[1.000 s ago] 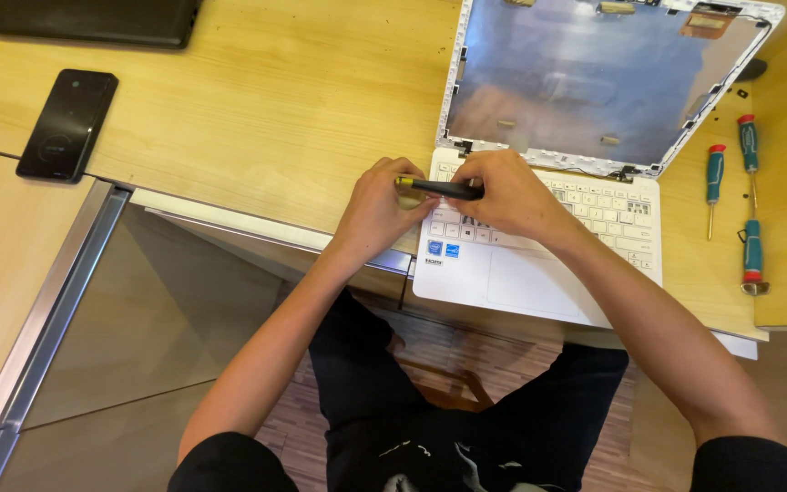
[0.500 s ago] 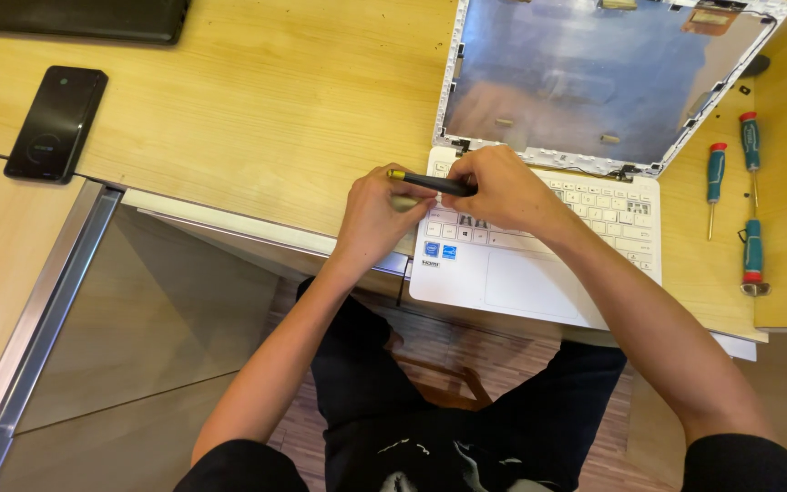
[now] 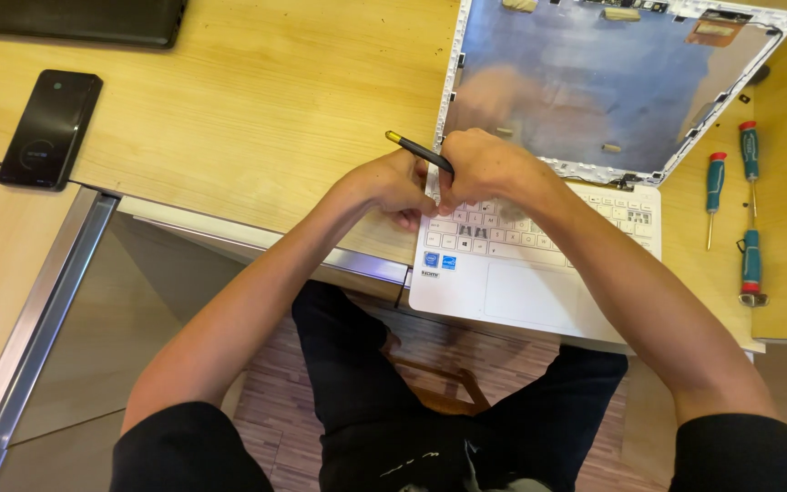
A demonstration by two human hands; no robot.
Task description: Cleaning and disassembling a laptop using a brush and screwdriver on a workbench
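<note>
A white laptop (image 3: 539, 292) lies open on the wooden desk, its lid (image 3: 594, 82) stripped of the screen panel so bare metal shows. My right hand (image 3: 485, 169) grips a thin black tool with a yellow tip (image 3: 416, 150) at the laptop's left hinge corner. My left hand (image 3: 393, 187) is curled right beside it, touching the laptop's left edge near the keyboard (image 3: 539, 228). Whether the left hand holds anything is hidden by its fingers.
Three screwdrivers with teal and red handles (image 3: 749, 210) lie to the right of the laptop. A black phone (image 3: 49, 129) lies at the left, a dark closed laptop (image 3: 75, 20) at the top left. The desk's front edge has a metal rail (image 3: 38, 310).
The black tool has tilted, its yellow tip now pointing up and left. Both hands have stayed together at the laptop's left hinge corner.
</note>
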